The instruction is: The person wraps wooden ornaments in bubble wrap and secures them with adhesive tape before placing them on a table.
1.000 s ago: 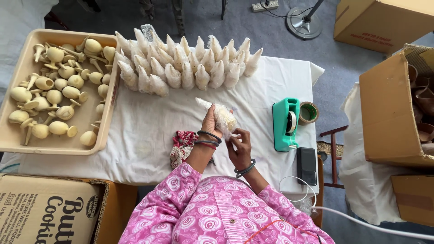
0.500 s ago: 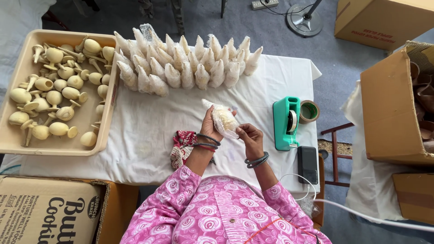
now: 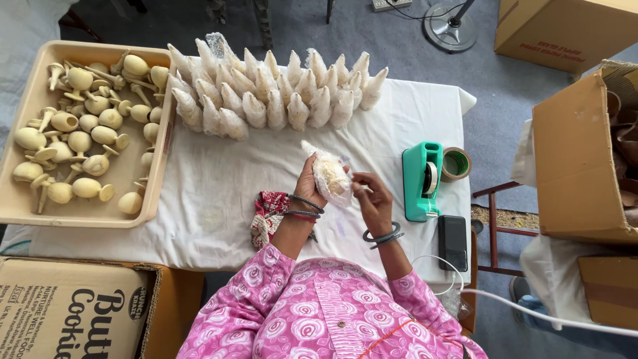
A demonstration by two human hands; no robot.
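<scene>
I hold a wrapped cone bundle [image 3: 329,174] in my left hand [image 3: 310,186], just above the white cloth [image 3: 199,193] on the table. My left fingers are closed around its fat lower part, so the grip is tight on it. The bundle's long line runs up and a bit to the left, with the thin tip pointing away from me, toward the row of wrapped cones [image 3: 279,93] at the far side of the cloth. My right hand [image 3: 372,199] is just beside the bundle, on its right. Its fingertips are pinched together at the bundle's edge, and they seem to touch the wrapping, but I cannot tell if they grip anything. My left hand is the nearer one, since it has the bundle. The green tape holder [image 3: 422,181] sits on the cloth to the right of the bundle, near my right hand. The tray of wooden pieces [image 3: 86,126] is well off to the left of the bundle.
</scene>
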